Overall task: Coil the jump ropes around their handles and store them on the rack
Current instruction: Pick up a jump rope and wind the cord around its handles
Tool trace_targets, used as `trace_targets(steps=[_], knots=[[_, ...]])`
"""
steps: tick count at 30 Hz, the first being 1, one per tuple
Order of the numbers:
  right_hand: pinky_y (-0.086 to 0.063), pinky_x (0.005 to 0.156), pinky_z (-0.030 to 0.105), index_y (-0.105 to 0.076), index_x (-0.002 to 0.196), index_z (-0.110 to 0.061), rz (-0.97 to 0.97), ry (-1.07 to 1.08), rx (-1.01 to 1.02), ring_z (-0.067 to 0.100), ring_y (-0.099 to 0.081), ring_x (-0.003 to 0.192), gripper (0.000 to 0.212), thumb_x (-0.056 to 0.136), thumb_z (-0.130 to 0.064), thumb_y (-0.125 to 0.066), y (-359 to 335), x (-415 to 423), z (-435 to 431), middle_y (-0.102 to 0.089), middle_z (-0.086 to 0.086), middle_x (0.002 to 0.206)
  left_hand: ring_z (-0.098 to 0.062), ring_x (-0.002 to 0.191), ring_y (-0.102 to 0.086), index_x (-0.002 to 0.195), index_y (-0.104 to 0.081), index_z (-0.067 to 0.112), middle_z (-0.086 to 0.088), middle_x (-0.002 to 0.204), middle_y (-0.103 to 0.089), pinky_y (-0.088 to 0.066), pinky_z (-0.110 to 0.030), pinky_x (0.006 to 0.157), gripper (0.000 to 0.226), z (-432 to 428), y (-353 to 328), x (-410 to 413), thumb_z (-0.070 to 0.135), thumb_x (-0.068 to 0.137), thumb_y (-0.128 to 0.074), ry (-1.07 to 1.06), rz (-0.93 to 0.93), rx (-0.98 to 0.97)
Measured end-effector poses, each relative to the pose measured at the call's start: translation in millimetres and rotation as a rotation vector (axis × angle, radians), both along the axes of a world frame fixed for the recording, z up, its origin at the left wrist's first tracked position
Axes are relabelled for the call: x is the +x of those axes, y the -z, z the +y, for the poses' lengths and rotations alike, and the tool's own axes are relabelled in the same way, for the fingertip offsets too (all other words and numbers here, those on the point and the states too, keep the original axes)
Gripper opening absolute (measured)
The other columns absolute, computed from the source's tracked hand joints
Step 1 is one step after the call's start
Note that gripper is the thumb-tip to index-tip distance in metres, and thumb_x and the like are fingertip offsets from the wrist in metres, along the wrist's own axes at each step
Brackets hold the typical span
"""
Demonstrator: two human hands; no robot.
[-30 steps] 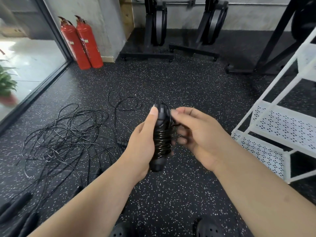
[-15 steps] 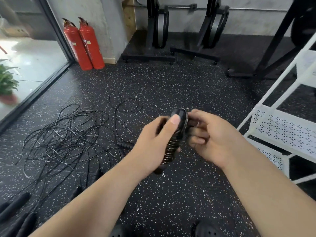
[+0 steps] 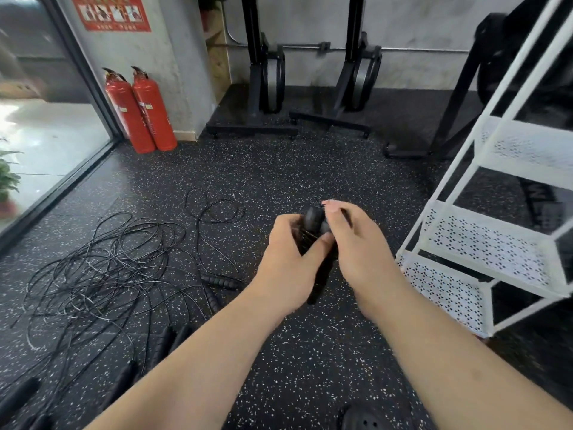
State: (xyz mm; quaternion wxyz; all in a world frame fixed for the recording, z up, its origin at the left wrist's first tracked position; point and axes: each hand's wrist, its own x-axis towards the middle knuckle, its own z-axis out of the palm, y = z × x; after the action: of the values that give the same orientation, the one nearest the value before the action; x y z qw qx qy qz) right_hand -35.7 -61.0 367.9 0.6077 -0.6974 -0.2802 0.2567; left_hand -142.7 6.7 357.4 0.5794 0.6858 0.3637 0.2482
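A coiled black jump rope (image 3: 313, 223), its cord wound around its paired handles, is held between both hands at the centre of the view. My left hand (image 3: 286, 268) wraps the handles from the left, thumb across the coil. My right hand (image 3: 356, 246) covers them from the right, fingertips at the top end. Most of the bundle is hidden by the hands. A white metal rack (image 3: 483, 243) with perforated shelves stands just right of my hands. A tangle of loose black ropes (image 3: 102, 271) lies on the floor to the left, with several handles (image 3: 218, 282) around it.
Two red fire extinguishers (image 3: 139, 110) stand against the wall by a glass door at the far left. Black gym equipment stands (image 3: 328, 116) line the back wall. A dark frame (image 3: 459, 97) rises behind the rack. Black shoes (image 3: 362, 418) show at the bottom edge.
The view has tilted up and both hands have moved away from me and right, toward the rack. My right hand has closed over the bundle, and the bundle now tilts further.
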Motion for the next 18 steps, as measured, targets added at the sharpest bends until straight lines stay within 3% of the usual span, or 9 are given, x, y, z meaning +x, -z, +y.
trace_targets(steps=[2,4,7,11,14,18], knots=[[-0.053,0.104,0.035,-0.071,0.118,-0.037,-0.077,0.092,0.066,-0.002,-0.065,0.110,0.019,0.109,-0.041,-0.055,-4,-3,-9,-0.071,-0.017,0.117,-0.003,0.100,-0.066,0.125,-0.049,0.038,0.015,0.111,-0.067,-0.055,-0.032,0.089,0.037,-13,-8,8,0.048,0.098,-0.072,-0.029,0.014,0.020],[-0.056,0.103,0.038,-0.072,0.117,-0.036,-0.035,0.176,0.145,0.001,-0.068,0.107,0.018,0.109,-0.037,-0.056,-12,-2,-19,-0.073,-0.014,0.115,-0.005,0.090,-0.067,0.121,-0.048,0.034,0.012,0.104,-0.069,-0.055,-0.032,0.079,0.036,-30,-17,15,0.052,0.098,-0.070,-0.029,0.042,0.055],[-0.060,0.099,0.043,-0.075,0.114,-0.031,0.108,0.217,0.227,0.012,-0.073,0.106,0.019,0.108,-0.037,-0.058,-26,-3,-44,-0.076,-0.006,0.113,-0.007,0.075,-0.066,0.106,-0.051,0.029,0.008,0.090,-0.069,-0.049,-0.030,0.064,0.032,-59,-28,22,0.058,0.098,-0.064,-0.020,0.063,0.154],[-0.063,0.079,0.038,-0.076,0.106,-0.023,0.421,0.250,0.278,0.021,-0.076,0.092,0.025,0.106,-0.043,-0.061,-46,-1,-81,-0.079,0.004,0.101,-0.007,0.067,-0.064,0.095,-0.055,0.027,0.006,0.081,-0.070,-0.046,-0.027,0.059,0.040,-98,-40,27,0.066,0.094,-0.065,-0.020,0.036,0.267],[-0.064,0.089,0.047,-0.078,0.103,-0.021,0.511,0.273,0.256,0.028,-0.078,0.096,0.029,0.103,-0.048,-0.066,-65,8,-108,-0.081,0.009,0.104,-0.004,0.066,-0.063,0.092,-0.059,0.025,0.005,0.077,-0.069,-0.042,-0.018,0.056,0.040,-122,-52,34,0.065,0.096,-0.064,0.007,-0.041,0.291],[-0.060,0.099,0.053,-0.077,0.096,-0.028,0.329,0.278,0.227,0.029,-0.077,0.102,0.028,0.105,-0.049,-0.062,-95,24,-135,-0.081,0.006,0.099,-0.002,0.071,-0.062,0.096,-0.057,0.021,0.003,0.082,-0.069,-0.043,-0.017,0.058,0.040,-149,-80,55,0.061,0.101,-0.058,0.042,-0.123,0.258]])
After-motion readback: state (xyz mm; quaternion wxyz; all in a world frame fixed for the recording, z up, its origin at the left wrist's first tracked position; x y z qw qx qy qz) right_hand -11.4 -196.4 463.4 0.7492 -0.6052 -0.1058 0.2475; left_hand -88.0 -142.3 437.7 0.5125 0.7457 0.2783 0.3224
